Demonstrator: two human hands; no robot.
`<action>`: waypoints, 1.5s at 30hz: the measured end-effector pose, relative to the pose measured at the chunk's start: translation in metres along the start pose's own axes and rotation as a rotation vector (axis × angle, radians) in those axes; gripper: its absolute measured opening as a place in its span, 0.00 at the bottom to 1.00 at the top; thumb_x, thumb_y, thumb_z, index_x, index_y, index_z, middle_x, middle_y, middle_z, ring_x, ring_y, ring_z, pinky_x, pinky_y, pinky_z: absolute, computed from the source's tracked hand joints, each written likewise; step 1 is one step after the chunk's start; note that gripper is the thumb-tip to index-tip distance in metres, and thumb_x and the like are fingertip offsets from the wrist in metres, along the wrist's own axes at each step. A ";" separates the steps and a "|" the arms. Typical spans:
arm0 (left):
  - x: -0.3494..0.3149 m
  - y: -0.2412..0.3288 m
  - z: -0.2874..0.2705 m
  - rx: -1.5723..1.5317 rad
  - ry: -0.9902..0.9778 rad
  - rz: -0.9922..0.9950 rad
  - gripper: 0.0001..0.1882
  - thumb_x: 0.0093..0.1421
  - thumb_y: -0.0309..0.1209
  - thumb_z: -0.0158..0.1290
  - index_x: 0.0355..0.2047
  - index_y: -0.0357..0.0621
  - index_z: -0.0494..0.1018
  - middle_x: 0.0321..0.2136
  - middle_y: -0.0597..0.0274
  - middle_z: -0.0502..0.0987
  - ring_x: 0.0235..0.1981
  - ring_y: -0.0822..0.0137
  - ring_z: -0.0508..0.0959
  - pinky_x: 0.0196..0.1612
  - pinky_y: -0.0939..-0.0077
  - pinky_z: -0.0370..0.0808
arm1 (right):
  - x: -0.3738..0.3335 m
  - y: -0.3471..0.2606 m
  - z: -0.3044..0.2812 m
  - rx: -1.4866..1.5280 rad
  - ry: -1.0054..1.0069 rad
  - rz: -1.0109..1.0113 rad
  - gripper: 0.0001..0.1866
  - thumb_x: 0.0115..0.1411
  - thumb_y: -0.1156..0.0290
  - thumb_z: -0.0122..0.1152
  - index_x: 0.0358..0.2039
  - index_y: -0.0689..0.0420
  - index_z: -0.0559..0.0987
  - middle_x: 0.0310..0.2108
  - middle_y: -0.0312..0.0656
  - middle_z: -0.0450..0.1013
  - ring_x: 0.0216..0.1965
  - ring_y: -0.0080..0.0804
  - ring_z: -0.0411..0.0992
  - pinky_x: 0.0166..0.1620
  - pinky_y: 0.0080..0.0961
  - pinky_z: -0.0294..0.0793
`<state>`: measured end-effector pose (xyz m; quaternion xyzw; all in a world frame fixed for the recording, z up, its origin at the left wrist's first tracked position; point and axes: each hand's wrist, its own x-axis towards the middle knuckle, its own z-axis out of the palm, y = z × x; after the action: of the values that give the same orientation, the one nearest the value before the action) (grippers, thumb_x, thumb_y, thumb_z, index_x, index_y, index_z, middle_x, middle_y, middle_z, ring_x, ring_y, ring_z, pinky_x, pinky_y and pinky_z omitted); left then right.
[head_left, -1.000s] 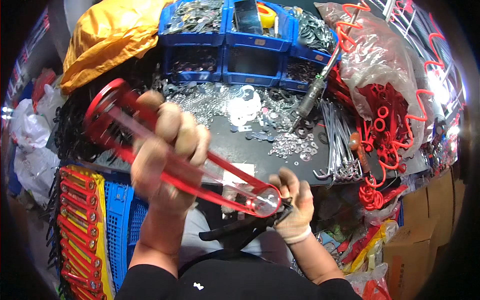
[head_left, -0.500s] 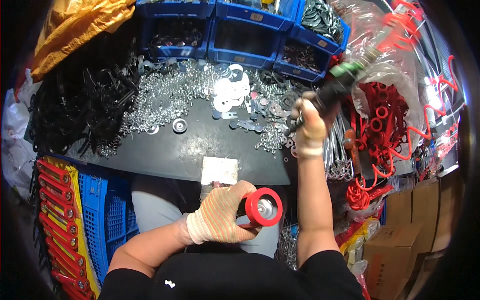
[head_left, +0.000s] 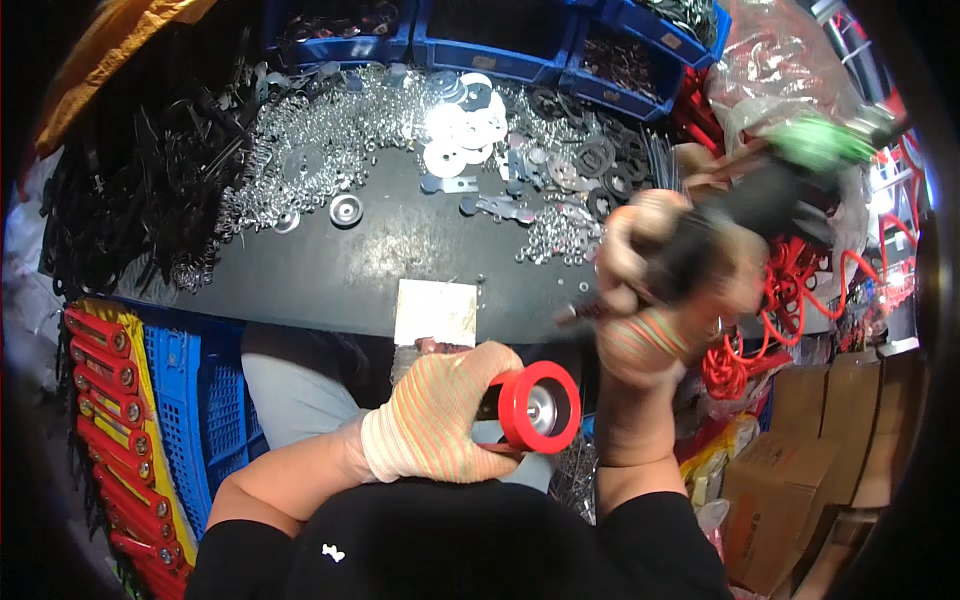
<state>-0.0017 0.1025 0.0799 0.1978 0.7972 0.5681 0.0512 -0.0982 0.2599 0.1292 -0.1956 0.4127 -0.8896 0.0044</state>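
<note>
My left hand [head_left: 430, 415], in a striped knit glove, is closed around a red ring-ended part [head_left: 512, 415] near my lap. The ring faces right, with a silver metal piece [head_left: 541, 410] seated inside it; the rest of the part is hidden by my palm. Over the table's right side, my gloved right hand [head_left: 640, 285] grips a black power screwdriver [head_left: 740, 215] with a green rear end. Motion smears that hand and tool. A dark tip points left and down from beneath the fist. Between the hands, at the table edge, sits a pale square block [head_left: 436, 312].
Small springs and nuts [head_left: 310, 130] and white washers [head_left: 462, 130] lie heaped across the black table [head_left: 390, 255]. Blue bins [head_left: 490, 55] line the back. A red coiled hose [head_left: 865, 265] hangs at right. Red handles [head_left: 105, 375] and a blue crate [head_left: 185, 390] stand left; cardboard boxes [head_left: 775, 500] right.
My right hand and the screwdriver have come nearer to me and rightward, and the tool has tilted flatter. My left hand still holds the red part, its ring turned slightly. The view has shifted.
</note>
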 end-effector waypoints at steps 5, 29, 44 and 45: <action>0.005 0.007 -0.001 -0.118 0.010 -0.049 0.26 0.37 0.33 0.63 0.38 0.42 0.67 0.23 0.57 0.76 0.27 0.55 0.78 0.38 0.67 0.69 | -0.043 -0.022 0.049 0.096 -0.007 -0.032 0.34 0.49 0.49 0.67 0.47 0.61 0.68 0.22 0.37 0.65 0.18 0.23 0.63 0.15 0.17 0.64; -0.735 0.080 -0.137 1.341 -0.410 -1.797 0.21 0.59 0.44 0.41 0.49 0.57 0.73 0.57 0.41 0.61 0.64 0.44 0.50 0.65 0.40 0.33 | 0.064 -0.042 -0.242 -2.220 0.270 -0.155 0.45 0.54 0.66 0.60 0.66 0.40 0.44 0.54 0.54 0.65 0.47 0.56 0.70 0.48 0.44 0.69; -0.107 -0.021 -0.199 1.188 0.751 -0.090 0.19 0.54 0.33 0.53 0.46 0.41 0.72 0.51 0.47 0.69 0.53 0.48 0.68 0.57 0.61 0.63 | 0.065 -0.025 -0.136 -2.416 0.181 -0.417 0.33 0.47 0.69 0.62 0.56 0.43 0.64 0.54 0.43 0.64 0.54 0.46 0.64 0.52 0.44 0.66; -0.087 -0.030 -0.201 1.207 0.621 -0.224 0.19 0.54 0.32 0.52 0.47 0.42 0.71 0.54 0.48 0.66 0.56 0.49 0.65 0.59 0.60 0.60 | 0.069 -0.013 -0.119 -2.247 -0.080 -0.591 0.23 0.46 0.72 0.60 0.46 0.46 0.74 0.45 0.42 0.72 0.45 0.44 0.71 0.48 0.40 0.70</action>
<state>0.0089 -0.1162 0.1093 -0.0640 0.9674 0.0462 -0.2404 -0.2023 0.3438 0.0930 -0.2059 0.9072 0.0179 -0.3665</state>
